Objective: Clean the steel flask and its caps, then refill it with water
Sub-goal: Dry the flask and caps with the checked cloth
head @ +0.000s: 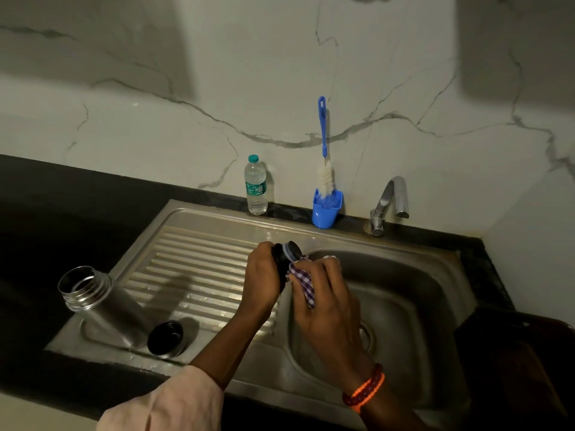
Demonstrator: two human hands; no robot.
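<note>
The open steel flask (102, 301) stands on the left end of the sink's drainboard (199, 269), with its threaded mouth uncovered. Beside it lies a round cap (165, 338), dark inside. My left hand (264, 279) grips a black stopper cap (285, 256) over the edge of the basin. My right hand (326, 301) holds a purple-and-white checked cloth (303, 281) pressed against that cap.
A plastic water bottle (256, 185) with a teal lid stands at the back of the counter. A blue-handled bottle brush (324, 163) stands in a blue holder (326, 209). The steel tap (390, 202) is at the back right, above the basin (404, 293).
</note>
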